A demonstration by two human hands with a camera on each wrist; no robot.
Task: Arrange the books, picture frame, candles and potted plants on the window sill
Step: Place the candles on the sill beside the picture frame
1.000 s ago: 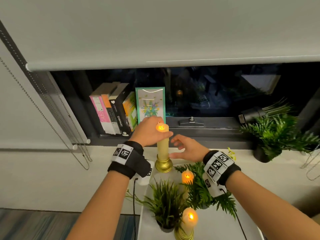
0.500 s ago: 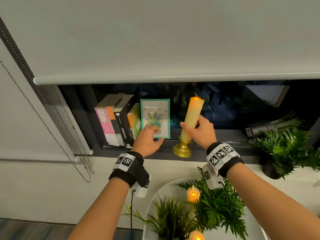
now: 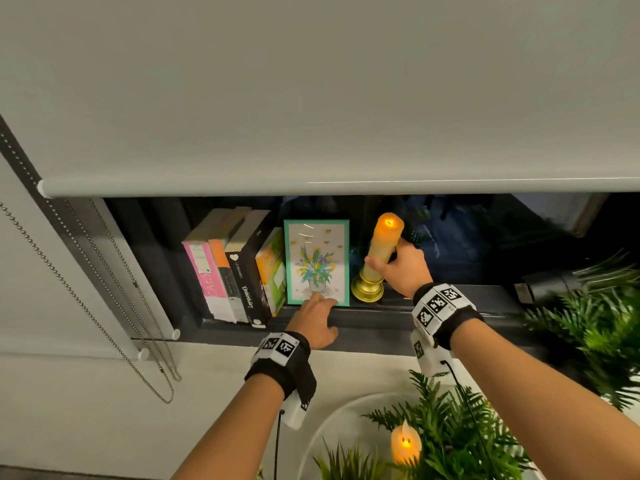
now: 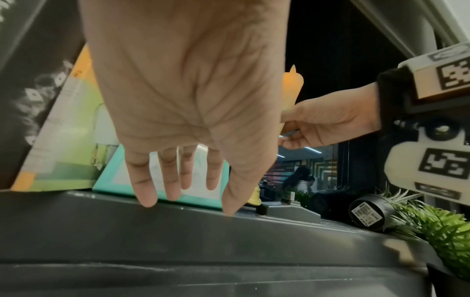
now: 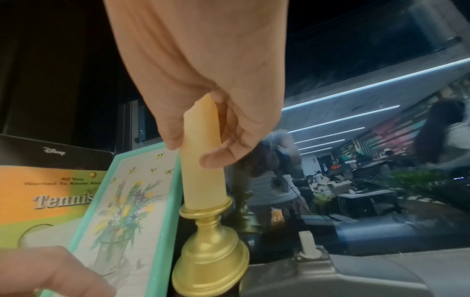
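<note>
A tall yellow candle (image 3: pixel 382 247) in a gold holder (image 3: pixel 367 289) leans slightly, its base on the dark window sill (image 3: pixel 460 308) just right of the teal picture frame (image 3: pixel 317 263). My right hand (image 3: pixel 384 265) grips the candle's shaft (image 5: pixel 203 180) between thumb and fingers. My left hand (image 3: pixel 317 303) is spread, its straight fingertips (image 4: pixel 147 199) touching the frame's lower edge (image 4: pixel 114 180). Several books (image 3: pixel 228 268) lean left of the frame.
A fern in a black pot (image 4: pixel 366 211) lies on its side at the sill's right end. Below, a white round tray (image 3: pixel 325 431) holds more ferns (image 3: pixel 450 427) and a lit candle (image 3: pixel 405 445). The blind's lower edge (image 3: pixel 311 187) hangs low above the sill. Bead chains (image 3: pixel 86 303) hang at left.
The candle passed from my left hand over the tray to my right, which carried it up to the sill and set it beside the frame. My left hand moved to the frame's bottom.
</note>
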